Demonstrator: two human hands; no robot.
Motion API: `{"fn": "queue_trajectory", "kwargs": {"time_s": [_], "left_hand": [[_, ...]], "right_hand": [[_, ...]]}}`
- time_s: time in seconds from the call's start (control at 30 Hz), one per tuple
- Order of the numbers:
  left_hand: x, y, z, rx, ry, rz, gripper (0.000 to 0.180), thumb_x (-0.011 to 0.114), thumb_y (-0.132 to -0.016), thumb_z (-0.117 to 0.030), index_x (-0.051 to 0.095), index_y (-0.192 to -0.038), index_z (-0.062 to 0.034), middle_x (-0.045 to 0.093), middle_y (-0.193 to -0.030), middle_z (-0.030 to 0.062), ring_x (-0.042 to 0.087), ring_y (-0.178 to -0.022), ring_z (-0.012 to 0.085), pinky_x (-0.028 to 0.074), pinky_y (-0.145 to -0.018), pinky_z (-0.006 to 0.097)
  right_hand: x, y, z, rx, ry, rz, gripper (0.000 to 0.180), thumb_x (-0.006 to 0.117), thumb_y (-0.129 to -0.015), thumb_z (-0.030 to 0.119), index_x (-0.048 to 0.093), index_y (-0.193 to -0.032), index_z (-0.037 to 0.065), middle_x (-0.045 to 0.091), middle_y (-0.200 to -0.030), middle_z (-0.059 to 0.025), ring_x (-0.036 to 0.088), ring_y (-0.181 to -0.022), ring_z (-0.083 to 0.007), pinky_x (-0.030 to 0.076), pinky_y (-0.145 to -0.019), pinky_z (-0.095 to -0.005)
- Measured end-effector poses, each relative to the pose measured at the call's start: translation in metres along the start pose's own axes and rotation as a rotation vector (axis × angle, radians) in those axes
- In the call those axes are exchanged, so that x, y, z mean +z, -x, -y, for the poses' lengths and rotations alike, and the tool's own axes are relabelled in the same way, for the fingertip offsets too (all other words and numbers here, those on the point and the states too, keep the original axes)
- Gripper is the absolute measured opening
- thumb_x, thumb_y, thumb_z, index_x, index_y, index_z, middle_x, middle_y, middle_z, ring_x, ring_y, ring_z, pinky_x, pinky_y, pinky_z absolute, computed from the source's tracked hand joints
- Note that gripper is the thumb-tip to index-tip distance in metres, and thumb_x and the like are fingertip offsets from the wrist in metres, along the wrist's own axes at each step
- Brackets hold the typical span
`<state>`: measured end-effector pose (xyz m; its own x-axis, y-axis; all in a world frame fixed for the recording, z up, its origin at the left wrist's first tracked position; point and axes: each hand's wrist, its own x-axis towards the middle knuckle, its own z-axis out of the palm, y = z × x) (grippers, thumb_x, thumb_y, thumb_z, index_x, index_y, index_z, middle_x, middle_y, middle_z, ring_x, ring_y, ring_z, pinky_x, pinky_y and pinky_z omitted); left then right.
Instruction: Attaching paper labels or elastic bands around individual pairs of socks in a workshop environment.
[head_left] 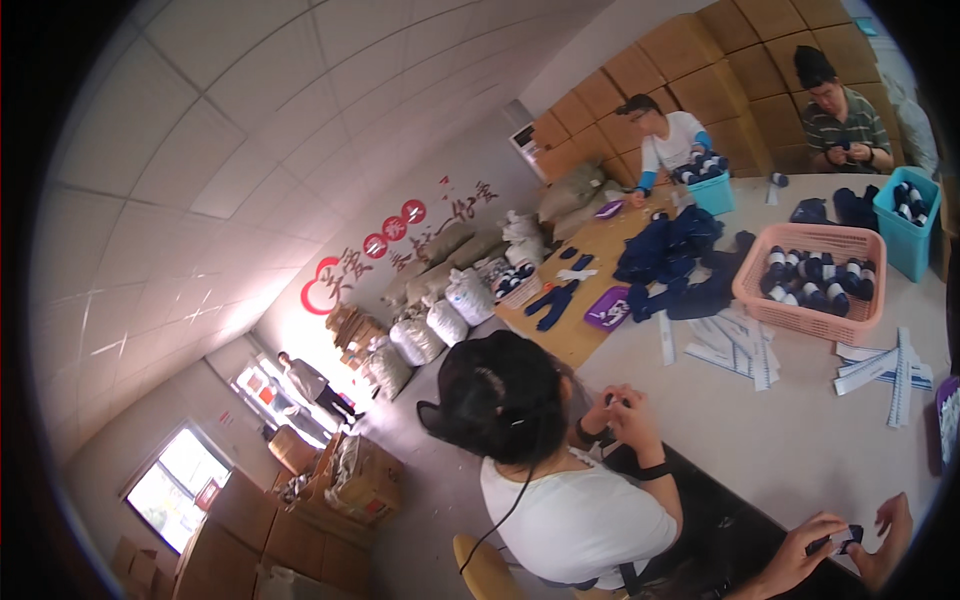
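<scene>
At the lower right, over the table's near edge, my left hand (802, 550) pinches a small dark navy fabric roll (846, 539) with a white paper band around it. My right hand (888, 545) is close against the roll's other side, its fingers bent and apart. Whether its thumb touches the roll is hard to tell. On the table (760, 455) beyond my hands lie loose white printed paper strips (897, 378). A pink plastic basket (812, 325) behind them holds several banded navy rolls (815, 270).
A person in white (570, 520) sits on my left, hands together. Two others sit across the table. Navy fabric (670, 245), more strips (735, 345), a purple tray (607, 308) and teal bins (905, 235) (710, 193) occupy the tabletop. Boxes and sacks stand beyond.
</scene>
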<state>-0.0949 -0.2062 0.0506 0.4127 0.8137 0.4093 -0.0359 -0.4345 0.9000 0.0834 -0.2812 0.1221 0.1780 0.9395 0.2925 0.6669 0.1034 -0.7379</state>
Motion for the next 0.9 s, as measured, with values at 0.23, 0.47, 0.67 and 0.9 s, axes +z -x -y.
{"fn": "queue_trajectory", "kwargs": {"time_s": [0.23,0.47,0.67,0.9], "left_hand": [[-0.006,0.015,0.005,-0.118,0.02,0.057,0.016,0.077,-0.08,-0.001,0.078,-0.096,-0.0018,0.07,-0.098,0.0166,0.07,-0.088,0.0325,0.055,-0.074,0.041],[-0.024,0.017,-0.014,-0.159,-0.033,0.198,0.013,0.08,-0.075,-0.006,0.073,-0.084,0.0,0.066,-0.083,0.0193,0.065,-0.075,0.0352,0.049,-0.066,0.046],[-0.025,0.027,0.009,-0.17,-0.003,0.335,0.018,0.079,-0.082,-0.012,0.07,-0.08,0.0031,0.065,-0.078,0.0211,0.065,-0.069,0.0333,0.049,-0.063,0.043],[-0.029,0.02,-0.001,-0.097,0.065,0.471,0.019,0.079,-0.086,-0.016,0.074,-0.087,0.0029,0.069,-0.082,0.02,0.069,-0.071,0.031,0.051,-0.063,0.042]], "right_hand": [[0.022,0.009,-0.002,-0.121,-0.047,0.239,0.009,0.073,-0.092,0.007,0.068,-0.097,0.0,0.067,-0.09,-0.0177,0.063,-0.078,-0.0343,0.05,-0.067,-0.04],[0.035,0.0,0.006,-0.281,0.046,0.245,0.017,0.068,-0.092,0.005,0.069,-0.109,0.001,0.068,-0.104,-0.0197,0.066,-0.092,-0.0396,0.054,-0.078,-0.0449],[0.033,0.0,-0.006,-0.355,0.062,0.4,0.019,0.063,-0.088,-0.001,0.069,-0.106,0.001,0.066,-0.097,-0.0208,0.065,-0.087,-0.0407,0.053,-0.075,-0.0458],[0.02,-0.006,-0.006,-0.272,-0.245,0.486,0.012,0.058,-0.086,-0.005,0.067,-0.093,-0.002,0.063,-0.084,-0.0185,0.063,-0.074,-0.0365,0.05,-0.068,-0.041]]}}
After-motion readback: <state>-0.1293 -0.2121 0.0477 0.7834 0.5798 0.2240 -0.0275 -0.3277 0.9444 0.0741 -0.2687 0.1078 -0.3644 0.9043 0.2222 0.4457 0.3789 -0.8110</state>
